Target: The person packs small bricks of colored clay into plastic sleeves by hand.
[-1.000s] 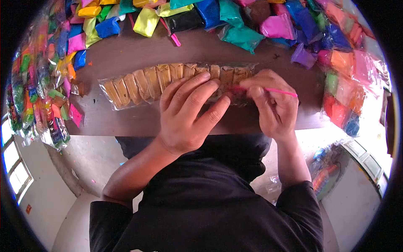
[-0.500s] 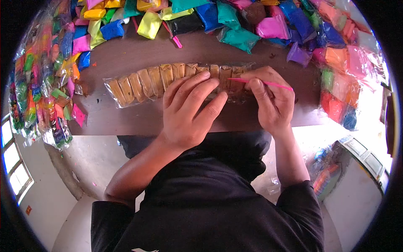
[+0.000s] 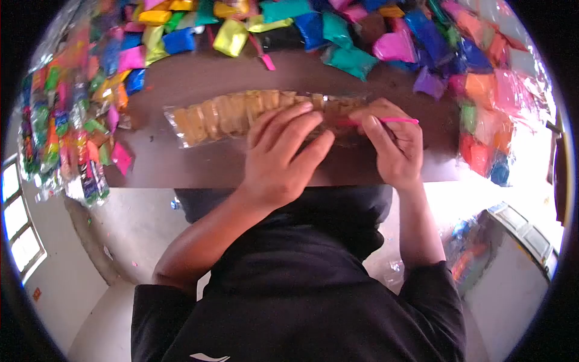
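Note:
A clear plastic strip of brown block-like pieces [image 3: 211, 116] lies across the table, bending slightly. My left hand [image 3: 280, 154] rests over its middle, with fingers stretched and spread on the wrapping. In a pinch between thumb and fingers, my right hand [image 3: 395, 145] holds a thin pink plastic modelling tool [image 3: 398, 120]. The tool lies nearly level, its narrow end pointing left over the right part of the strip. Whether the tip touches the plastic is blurred. My left fingers cover part of the strip.
Bright packets ring the brown table [image 3: 199, 166]: a teal packet [image 3: 353, 60] and a yellow packet [image 3: 231, 38] at the back, long multicoloured packs [image 3: 60, 130] at left, orange and pink packets [image 3: 482, 84] at right. Another pink tool [image 3: 268, 61] lies near the back packets.
The view has shifted a little, so the strip and my left hand appear farther right. The pink tool is now closer to level. Both hands keep much the same pose.

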Available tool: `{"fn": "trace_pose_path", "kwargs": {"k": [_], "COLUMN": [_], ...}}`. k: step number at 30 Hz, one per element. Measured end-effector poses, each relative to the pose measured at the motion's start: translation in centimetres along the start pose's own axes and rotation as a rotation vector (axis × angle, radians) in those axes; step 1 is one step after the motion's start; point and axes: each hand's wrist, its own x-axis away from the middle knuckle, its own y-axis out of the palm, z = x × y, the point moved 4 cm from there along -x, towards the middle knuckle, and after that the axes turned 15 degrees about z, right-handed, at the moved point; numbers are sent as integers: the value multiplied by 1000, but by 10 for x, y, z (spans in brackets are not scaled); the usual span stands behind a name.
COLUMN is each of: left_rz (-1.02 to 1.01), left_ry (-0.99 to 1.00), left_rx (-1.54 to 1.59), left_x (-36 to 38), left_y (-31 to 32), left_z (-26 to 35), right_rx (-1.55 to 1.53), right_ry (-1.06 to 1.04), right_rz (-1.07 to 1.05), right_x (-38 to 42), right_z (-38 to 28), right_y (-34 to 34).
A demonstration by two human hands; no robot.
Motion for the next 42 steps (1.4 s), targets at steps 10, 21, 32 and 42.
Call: {"fn": "trace_pose_path", "kwargs": {"k": [10,21,32,42], "left_rz": [-272,-379,-437,-299], "left_ry": [-35,-247,-1422,-74], "left_rx": [-275,-36,636,-51], "left_x": [-17,-1,19,-31], "left_y": [-50,-125,-138,-110], "left_z": [-38,-131,-144,-72], "right_rx": [371,358,347,571], "right_ry": [-393,-378,124,-413], "right_rz": [-171,-145,39,154], "right_x": [1,-8,-23,-19], "right_z": [-20,-17,-22,-62], "right_y": [20,13,-6,66]}}
